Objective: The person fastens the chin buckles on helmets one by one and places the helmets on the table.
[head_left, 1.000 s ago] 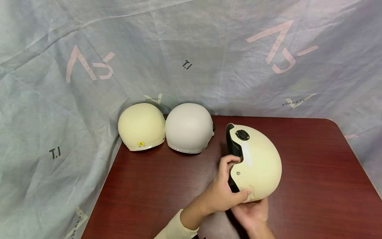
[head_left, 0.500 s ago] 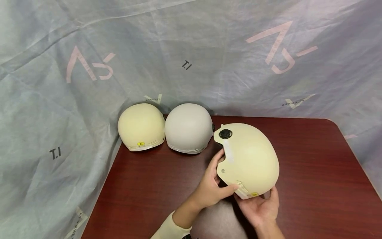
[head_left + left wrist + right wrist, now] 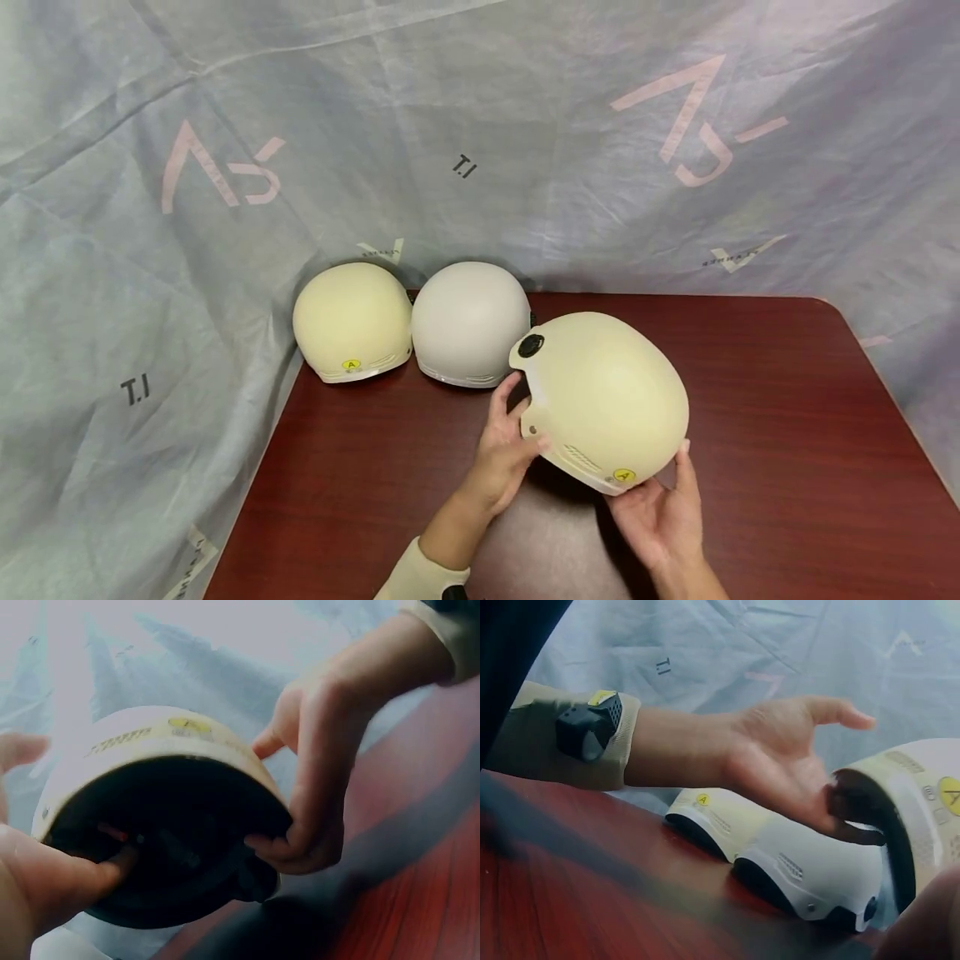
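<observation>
A cream helmet [image 3: 600, 392] is held tilted above the table, its rounded shell facing the head camera. My left hand [image 3: 501, 458] holds the front side edge, fingers reaching inside the opening; in the right wrist view this hand's thumb [image 3: 844, 716] stands off the shell. At the rear rim, my right hand [image 3: 663, 517] grips from below. The left wrist view shows the right fingers [image 3: 300, 851] curled over the rim and the dark lining inside. A yellow sticker [image 3: 624, 475] marks the back, and a black round fitting [image 3: 532, 346] sits at the side.
Another cream helmet [image 3: 352, 321] and a whitish helmet [image 3: 471, 325] stand side by side at the table's back left. Behind the dark red table [image 3: 780, 417] hangs a grey cloth [image 3: 525, 125] with printed marks. The held helmet partly overlaps the whitish one's right edge in the head view.
The held helmet has turned and shifted left, bringing its rear sticker into view. My left hand has moved left with its front edge; my right hand has moved slightly right beneath the rear.
</observation>
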{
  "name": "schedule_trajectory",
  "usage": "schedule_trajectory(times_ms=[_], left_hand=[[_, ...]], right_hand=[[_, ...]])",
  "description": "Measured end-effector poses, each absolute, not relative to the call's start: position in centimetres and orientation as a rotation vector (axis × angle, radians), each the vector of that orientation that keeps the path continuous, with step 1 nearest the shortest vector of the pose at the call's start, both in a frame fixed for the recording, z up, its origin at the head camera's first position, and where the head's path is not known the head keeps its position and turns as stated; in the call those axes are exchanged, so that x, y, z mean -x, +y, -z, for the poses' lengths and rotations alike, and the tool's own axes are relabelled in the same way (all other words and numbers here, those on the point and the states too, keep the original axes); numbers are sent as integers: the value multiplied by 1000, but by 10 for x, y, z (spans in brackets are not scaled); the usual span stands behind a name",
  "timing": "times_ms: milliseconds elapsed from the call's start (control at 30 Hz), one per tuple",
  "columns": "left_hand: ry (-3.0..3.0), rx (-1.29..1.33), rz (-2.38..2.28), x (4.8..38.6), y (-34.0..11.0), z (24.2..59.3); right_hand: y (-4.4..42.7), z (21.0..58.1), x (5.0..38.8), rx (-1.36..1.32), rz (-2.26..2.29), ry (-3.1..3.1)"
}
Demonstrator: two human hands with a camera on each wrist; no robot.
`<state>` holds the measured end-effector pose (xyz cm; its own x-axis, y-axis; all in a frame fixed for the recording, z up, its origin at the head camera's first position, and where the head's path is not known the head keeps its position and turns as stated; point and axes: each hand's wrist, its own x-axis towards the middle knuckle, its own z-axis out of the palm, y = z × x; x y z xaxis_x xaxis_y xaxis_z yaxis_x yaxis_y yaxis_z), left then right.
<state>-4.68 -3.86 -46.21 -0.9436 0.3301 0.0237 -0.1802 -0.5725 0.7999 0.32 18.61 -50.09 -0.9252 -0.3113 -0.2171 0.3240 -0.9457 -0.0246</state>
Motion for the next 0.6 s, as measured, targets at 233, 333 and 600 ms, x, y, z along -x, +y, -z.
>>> schedule_trajectory(times_ms=[233, 333, 600], left_hand=[[1099, 127, -2524, 58, -49, 473], [1034, 157, -2514, 63, -53, 481], [965, 310, -2445, 69, -56, 494]], right_hand=[[185, 496, 0, -461, 2808, 526], [186, 497, -1, -391, 2815, 694], [192, 499, 1, -467, 2725, 1097]])
